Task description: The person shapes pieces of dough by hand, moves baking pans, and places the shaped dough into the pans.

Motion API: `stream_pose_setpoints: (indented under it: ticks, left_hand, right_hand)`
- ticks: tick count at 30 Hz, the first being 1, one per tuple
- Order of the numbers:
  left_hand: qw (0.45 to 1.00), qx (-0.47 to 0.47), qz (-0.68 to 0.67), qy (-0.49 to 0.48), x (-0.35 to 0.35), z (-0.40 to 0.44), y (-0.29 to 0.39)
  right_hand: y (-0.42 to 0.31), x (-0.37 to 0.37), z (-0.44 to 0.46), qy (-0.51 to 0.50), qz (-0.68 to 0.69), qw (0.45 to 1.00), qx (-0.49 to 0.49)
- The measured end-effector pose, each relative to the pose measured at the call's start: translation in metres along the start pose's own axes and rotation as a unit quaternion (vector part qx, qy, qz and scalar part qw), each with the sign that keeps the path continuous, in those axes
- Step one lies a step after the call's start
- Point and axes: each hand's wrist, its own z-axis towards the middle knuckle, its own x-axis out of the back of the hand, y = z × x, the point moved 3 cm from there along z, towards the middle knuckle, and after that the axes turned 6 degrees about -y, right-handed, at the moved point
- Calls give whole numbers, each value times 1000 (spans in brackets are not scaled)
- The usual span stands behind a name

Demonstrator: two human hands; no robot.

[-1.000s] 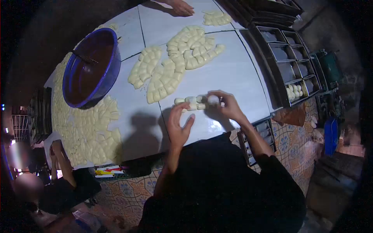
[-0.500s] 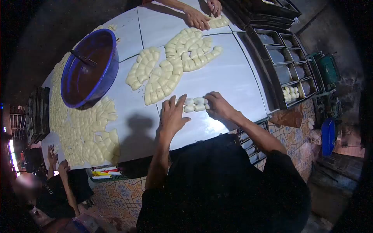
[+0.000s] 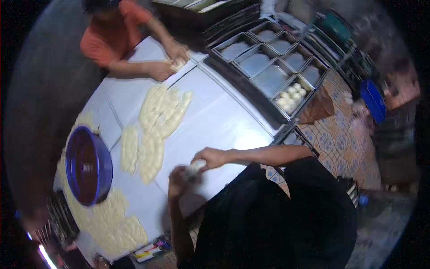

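Observation:
Dough pieces [image 3: 197, 165] show pale and blurred between my two hands, above the near part of the white table [image 3: 215, 121]. My right hand [image 3: 209, 158] is wrapped round their upper right side. From the lower left, my left hand [image 3: 178, 178] closes on the same dough, its fingers smeared and dark. How many pieces lie in the grip is hidden. Strips of cut dough [image 3: 151, 152] lie on the table left of my hands.
A rack of metal baking pans [image 3: 273, 80] stands at the right; its nearest pan holds several dough balls [image 3: 290, 97]. A blue basin [image 3: 105, 168] with brown contents sits among more dough [image 3: 112, 224] at left. Across the table, a person in an orange shirt [image 3: 105, 47] handles dough.
My hands have lifted the dough pieces off the table and closed round them. The view has turned right, bringing the pan rack nearer the centre and the person across into view.

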Motion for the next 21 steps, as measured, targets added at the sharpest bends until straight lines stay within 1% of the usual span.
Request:
stream_pose_setpoints:
  ticks: [1, 2, 4, 5, 6, 7, 8, 9, 10, 11, 12, 13, 14, 15, 16, 17, 18, 19, 21]
  left_hand:
    - [991, 79, -106, -19, -10, 0, 0]
    - [997, 59, 57, -11, -31, 4, 35]
    - [997, 72, 18, -9, -88, 21, 120]
    - [995, -21, 98, -10, -114, 41, 147]
    - [978, -114, 177, -11, -137, 58, 171]
    - [971, -158, 177, 10, -164, 81, 196]
    - [963, -202, 177, 35, -191, 104, 220]
    - [956, -243, 162, 37, -214, 131, 236]
    - [947, -283, 148, 38, -235, 156, 249]
    - [944, -260, 197, 55, -254, 179, 258]
    - [938, -236, 245, 72, -270, 202, 263]
    - [923, -237, 294, 76, -284, 226, 256]
    - [921, -207, 322, 73, -295, 238, 258]
    - [902, -165, 391, 82, -304, 244, 257]
    - [877, -122, 457, 89, -313, 249, 258]
    - [868, -96, 476, 104, -323, 249, 259]
    - [840, -112, 519, 110, -326, 251, 259]
    - [811, -126, 561, 113, -328, 251, 254]
    - [803, -110, 575, 108, -330, 249, 246]
  right_hand:
    - [-7, 21, -18, -6, 2, 1000, 14]
    - [-15, 41, -39, -18, 5, 999, 29]
    - [-33, 102, -88, 8, 5, 999, 44]
    - [-41, 135, -114, 14, 8, 998, 53]
    - [-46, 167, -138, 24, -31, 999, 28]
    - [-43, 201, -159, 29, -79, 996, 22]
    - [-43, 235, -179, 43, -72, 996, -19]
    - [-37, 267, -194, 52, -84, 995, -23]
    - [-28, 297, -205, 44, -127, 989, -54]
    - [1, 320, -215, 66, -132, 988, -48]
    - [7, 341, -224, 81, -163, 981, -64]
    - [21, 356, -226, 62, -187, 978, -67]
    - [37, 366, -226, 40, -209, 975, -69]
    - [44, 372, -226, 19, -226, 972, -56]
    - [51, 376, -230, 12, -235, 970, -66]
    - [56, 376, -233, 4, -245, 967, -75]
    - [55, 376, -233, -5, -255, 964, -82]
    - [46, 377, -237, -18, -230, 966, -113]
    - [48, 381, -244, 48, -255, 964, -51]
